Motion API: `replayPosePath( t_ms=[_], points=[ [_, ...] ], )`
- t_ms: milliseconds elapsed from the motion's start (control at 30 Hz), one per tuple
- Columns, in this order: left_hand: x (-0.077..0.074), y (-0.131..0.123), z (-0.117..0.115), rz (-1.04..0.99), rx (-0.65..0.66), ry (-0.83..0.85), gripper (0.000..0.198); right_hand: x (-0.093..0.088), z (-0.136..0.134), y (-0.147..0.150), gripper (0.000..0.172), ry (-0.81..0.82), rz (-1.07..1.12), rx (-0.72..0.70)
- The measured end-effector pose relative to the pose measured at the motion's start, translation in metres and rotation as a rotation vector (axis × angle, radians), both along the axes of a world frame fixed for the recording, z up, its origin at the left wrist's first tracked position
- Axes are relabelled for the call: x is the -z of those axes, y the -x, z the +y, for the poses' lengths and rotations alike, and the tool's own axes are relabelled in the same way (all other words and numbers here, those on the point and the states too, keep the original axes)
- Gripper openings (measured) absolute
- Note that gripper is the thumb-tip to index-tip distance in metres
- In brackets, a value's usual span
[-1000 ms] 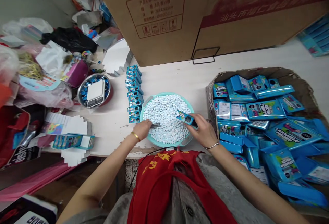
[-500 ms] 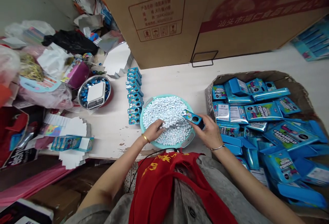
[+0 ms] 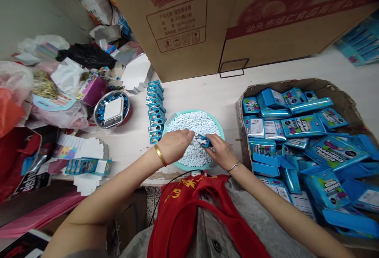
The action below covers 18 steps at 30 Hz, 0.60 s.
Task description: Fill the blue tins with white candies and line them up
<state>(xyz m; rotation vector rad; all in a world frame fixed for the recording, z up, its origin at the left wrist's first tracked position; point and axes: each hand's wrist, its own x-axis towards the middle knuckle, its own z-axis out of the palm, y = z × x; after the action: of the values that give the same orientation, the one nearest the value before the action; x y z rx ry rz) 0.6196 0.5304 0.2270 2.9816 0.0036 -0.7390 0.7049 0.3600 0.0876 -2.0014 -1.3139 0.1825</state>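
Observation:
My right hand (image 3: 221, 150) holds a small blue candy box (image 3: 206, 141) over the basin, with white candies showing at its opening. My left hand (image 3: 174, 145) is closed, its fingertips at the left end of that box; what they pinch is hidden. Beneath both hands is a mint-green basin (image 3: 222, 132) full of small white candies (image 3: 194, 119). Left of the basin, a row of similar blue boxes (image 3: 156, 112) stands on the table, with white candies visible in some openings.
An open carton (image 3: 241, 120) of blue boxes stands at right. A large cardboard box (image 3: 183, 62) closes off the back. At left are a metal bowl (image 3: 130, 110) with a white device (image 3: 114, 112) on top, white card pieces (image 3: 137, 70) and piled bags.
My left hand has risen from the candies to the box. My right hand has brought the box left and slightly lower, so both hands now meet over the basin.

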Motion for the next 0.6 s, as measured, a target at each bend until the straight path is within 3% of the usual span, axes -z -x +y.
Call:
replayPosePath(
  t_ms=[133,267,333,433,533,600],
  points=[
    [-0.024,-0.005,-0.018,0.013,0.059,-0.067,0.024,0.003,0.0,0.004,0.028,-0.038,0.064,-0.001],
    [-0.028,0.006,0.0,-0.066,0.025,0.066,0.018,0.001,-0.003,0.007,0.028,-0.113,0.157,0.01],
    [-0.013,0.013,0.016,-0.174,-0.039,0.235,0.026,-0.004,-0.003,0.01,0.029,-0.177,0.22,0.006],
    [0.025,0.021,0.03,-0.281,-0.084,0.508,0.054,-0.014,-0.002,0.019,0.033,-0.225,0.308,-0.011],
    [0.058,0.028,0.024,-0.251,-0.12,0.633,0.033,-0.022,-0.003,0.025,0.035,-0.197,0.359,-0.056],
    [0.065,0.038,0.018,-0.237,-0.18,0.649,0.023,-0.023,-0.011,0.017,0.041,-0.173,0.354,-0.045]
  ],
)
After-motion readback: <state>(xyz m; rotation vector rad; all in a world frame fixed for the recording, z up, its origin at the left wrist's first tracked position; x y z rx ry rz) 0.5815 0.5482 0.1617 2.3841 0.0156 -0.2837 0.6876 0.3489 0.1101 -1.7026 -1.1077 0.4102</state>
